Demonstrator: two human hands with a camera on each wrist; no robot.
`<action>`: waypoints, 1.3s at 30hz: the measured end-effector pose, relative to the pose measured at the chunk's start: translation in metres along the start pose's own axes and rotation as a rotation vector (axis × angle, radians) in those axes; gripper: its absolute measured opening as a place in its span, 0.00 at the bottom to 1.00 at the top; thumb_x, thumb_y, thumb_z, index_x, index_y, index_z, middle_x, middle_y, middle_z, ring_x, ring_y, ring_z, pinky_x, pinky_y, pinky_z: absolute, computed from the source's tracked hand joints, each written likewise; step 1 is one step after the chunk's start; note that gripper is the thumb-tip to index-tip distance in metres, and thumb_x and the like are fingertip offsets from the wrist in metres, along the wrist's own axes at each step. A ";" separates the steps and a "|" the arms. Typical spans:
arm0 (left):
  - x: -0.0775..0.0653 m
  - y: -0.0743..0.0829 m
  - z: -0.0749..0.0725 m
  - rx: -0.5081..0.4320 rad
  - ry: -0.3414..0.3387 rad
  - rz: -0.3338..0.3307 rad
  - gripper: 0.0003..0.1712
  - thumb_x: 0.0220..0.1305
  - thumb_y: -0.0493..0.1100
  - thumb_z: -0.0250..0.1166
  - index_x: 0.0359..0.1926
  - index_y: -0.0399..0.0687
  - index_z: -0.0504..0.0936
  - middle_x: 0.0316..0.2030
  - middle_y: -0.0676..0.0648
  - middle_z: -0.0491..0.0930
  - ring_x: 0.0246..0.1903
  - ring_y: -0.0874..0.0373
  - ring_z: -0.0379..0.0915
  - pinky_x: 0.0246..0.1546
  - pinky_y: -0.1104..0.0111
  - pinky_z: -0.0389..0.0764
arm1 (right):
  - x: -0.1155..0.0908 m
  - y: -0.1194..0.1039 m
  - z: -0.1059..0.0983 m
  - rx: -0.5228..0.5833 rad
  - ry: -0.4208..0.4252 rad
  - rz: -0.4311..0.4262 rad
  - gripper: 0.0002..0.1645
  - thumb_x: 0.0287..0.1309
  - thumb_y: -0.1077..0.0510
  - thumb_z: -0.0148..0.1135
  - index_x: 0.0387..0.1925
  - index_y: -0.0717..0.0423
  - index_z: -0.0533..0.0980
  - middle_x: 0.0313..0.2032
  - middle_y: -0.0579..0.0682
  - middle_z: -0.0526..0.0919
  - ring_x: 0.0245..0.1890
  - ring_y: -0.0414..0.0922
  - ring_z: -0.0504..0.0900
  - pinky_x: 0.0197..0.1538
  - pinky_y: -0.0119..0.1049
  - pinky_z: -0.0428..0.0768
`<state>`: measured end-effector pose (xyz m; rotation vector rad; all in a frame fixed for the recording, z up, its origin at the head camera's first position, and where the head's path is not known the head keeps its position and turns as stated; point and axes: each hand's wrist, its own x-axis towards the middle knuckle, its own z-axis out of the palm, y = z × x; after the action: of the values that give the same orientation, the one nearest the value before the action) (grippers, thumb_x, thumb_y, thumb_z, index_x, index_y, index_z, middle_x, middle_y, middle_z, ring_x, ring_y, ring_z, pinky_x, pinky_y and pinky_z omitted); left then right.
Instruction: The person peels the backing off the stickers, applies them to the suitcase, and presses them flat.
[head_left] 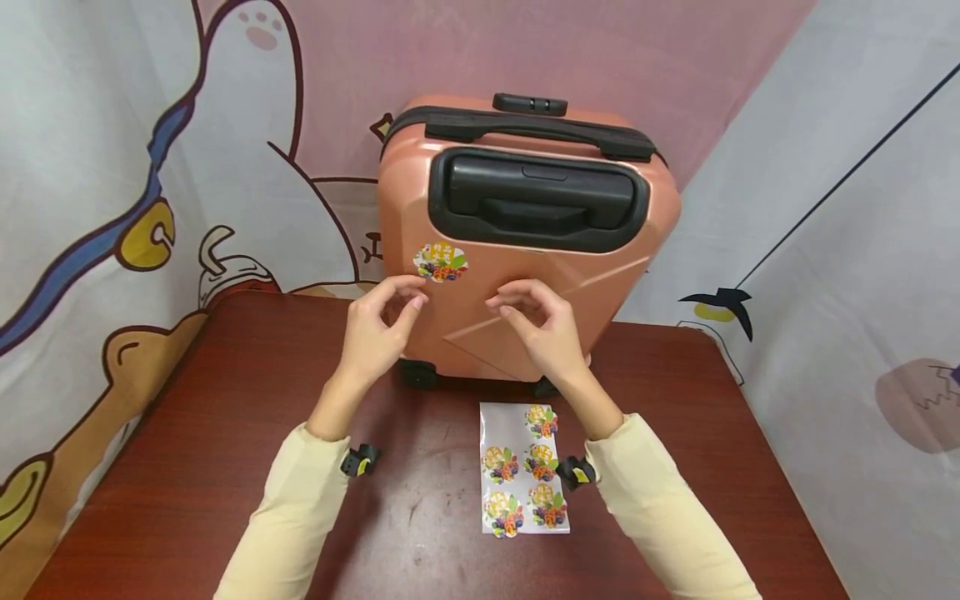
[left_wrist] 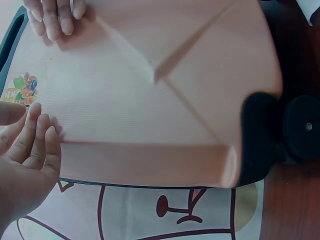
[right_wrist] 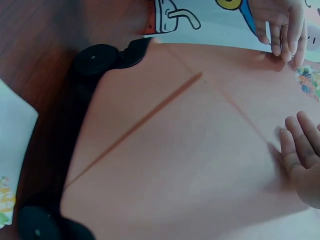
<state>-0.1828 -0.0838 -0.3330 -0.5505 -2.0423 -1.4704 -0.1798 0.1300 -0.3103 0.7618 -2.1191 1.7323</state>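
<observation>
A salmon-pink hard-shell suitcase (head_left: 480, 308) stands on the table with its recessed black pull handle (head_left: 540, 196) toward me. On the left of its face is a round fruit-patterned sticker (head_left: 440, 262). My left hand (head_left: 375, 325) is just below that sticker, thumb and fingers loosely bent with a gap between them; nothing shows in it. To the right, my right hand (head_left: 546, 325) hovers by the middle of the face or touches it, fingers bent and nothing visible between them. In the left wrist view, the left fingertips (left_wrist: 35, 107) lie close to the sticker's edge.
A white sheet (head_left: 517, 417) bearing several more fruit stickers lies on the red-brown table (head_left: 420, 517) in front of the suitcase. Black wheels (head_left: 417, 374) show at the suitcase's base. Behind it hangs a cartoon-printed cloth (head_left: 337, 108).
</observation>
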 end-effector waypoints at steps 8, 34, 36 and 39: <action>-0.011 -0.007 0.005 -0.021 -0.036 -0.019 0.09 0.58 0.32 0.61 0.41 0.38 0.80 0.29 0.46 0.81 0.27 0.57 0.72 0.25 0.64 0.70 | -0.012 0.015 -0.008 -0.013 -0.030 0.082 0.08 0.53 0.74 0.56 0.37 0.72 0.74 0.32 0.64 0.81 0.35 0.56 0.80 0.42 0.33 0.78; -0.058 -0.038 0.043 -0.028 -0.323 -0.167 0.11 0.58 0.31 0.60 0.43 0.33 0.78 0.33 0.43 0.80 0.33 0.51 0.77 0.36 0.61 0.77 | -0.067 0.046 -0.030 -0.220 -0.058 0.340 0.05 0.52 0.75 0.55 0.34 0.74 0.74 0.32 0.67 0.81 0.29 0.42 0.82 0.53 0.37 0.71; -0.063 -0.040 0.047 -0.029 -0.348 -0.177 0.11 0.58 0.31 0.60 0.43 0.32 0.78 0.32 0.44 0.80 0.33 0.52 0.77 0.33 0.64 0.78 | -0.072 0.048 -0.031 -0.243 -0.064 0.351 0.05 0.51 0.76 0.55 0.33 0.74 0.74 0.31 0.67 0.81 0.30 0.49 0.82 0.43 0.33 0.76; -0.071 -0.045 0.052 -0.025 -0.385 -0.198 0.11 0.59 0.32 0.60 0.44 0.33 0.77 0.32 0.45 0.80 0.34 0.53 0.77 0.33 0.66 0.78 | -0.080 0.059 -0.035 -0.257 -0.073 0.366 0.05 0.51 0.75 0.55 0.33 0.74 0.75 0.30 0.66 0.81 0.32 0.56 0.81 0.34 0.28 0.77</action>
<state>-0.1670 -0.0493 -0.4237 -0.7030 -2.4359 -1.6033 -0.1515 0.1882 -0.3937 0.3888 -2.5953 1.5620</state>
